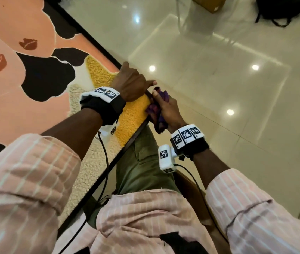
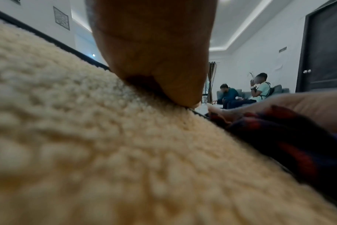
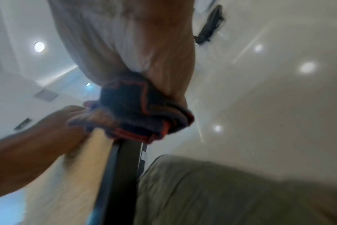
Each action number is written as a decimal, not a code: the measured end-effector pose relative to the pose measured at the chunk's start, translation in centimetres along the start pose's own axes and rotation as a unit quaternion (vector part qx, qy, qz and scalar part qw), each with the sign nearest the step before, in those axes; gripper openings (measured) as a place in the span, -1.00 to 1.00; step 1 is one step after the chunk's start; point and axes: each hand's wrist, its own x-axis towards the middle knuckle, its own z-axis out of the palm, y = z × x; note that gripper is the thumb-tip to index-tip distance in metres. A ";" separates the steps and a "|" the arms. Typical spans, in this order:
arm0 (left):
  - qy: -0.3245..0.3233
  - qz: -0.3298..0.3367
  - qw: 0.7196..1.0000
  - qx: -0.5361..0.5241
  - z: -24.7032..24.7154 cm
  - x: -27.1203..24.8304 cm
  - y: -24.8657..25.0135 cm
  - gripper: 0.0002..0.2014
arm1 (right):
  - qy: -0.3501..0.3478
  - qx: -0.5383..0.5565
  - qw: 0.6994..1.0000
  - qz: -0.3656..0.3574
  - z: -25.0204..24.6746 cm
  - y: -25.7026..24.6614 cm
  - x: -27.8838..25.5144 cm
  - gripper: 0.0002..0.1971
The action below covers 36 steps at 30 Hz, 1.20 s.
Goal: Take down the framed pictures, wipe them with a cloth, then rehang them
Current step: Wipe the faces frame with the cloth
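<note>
A large framed picture, tufted in pink, black and yellow with a thin black frame, leans across my lap. My left hand grips its right edge, fingers curled over the frame. Just below it, my right hand holds a bunched purple cloth with red stripes, pressed against the same edge. In the left wrist view the left hand rests on the cream pile, with the cloth at the right. In the right wrist view the cloth wraps over the black frame edge under my right hand.
Glossy pale floor tiles spread to the right. A black backpack and a cardboard box lie at the far end. My green trouser leg supports the frame. Two people sit on a sofa beside a dark door.
</note>
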 end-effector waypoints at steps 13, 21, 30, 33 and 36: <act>0.022 -0.090 0.985 -0.146 -1.7 2.8 -1.3 -0.17 | 0.128 0.217 0.962 0.106 2.8 -1.7 -3.2 -0.67; -0.006 -0.085 0.986 -0.143 -1.8 2.8 -1.8 -0.09 | 0.130 0.196 0.965 0.118 3.1 -2.2 -2.8 -0.62; -0.035 -0.096 0.985 -0.140 -1.8 2.6 -1.9 -0.04 | 0.089 0.186 0.964 0.168 5.0 -0.8 -5.5 -0.68; -0.028 -0.111 0.978 -0.175 -2.7 3.3 -2.8 -0.04 | 0.102 0.214 0.962 0.136 3.6 -3.3 -2.0 -0.55; -0.031 -0.117 0.976 -0.182 -2.4 3.6 -3.0 -0.09 | 0.118 0.175 0.966 0.150 5.1 -1.4 -4.6 -0.69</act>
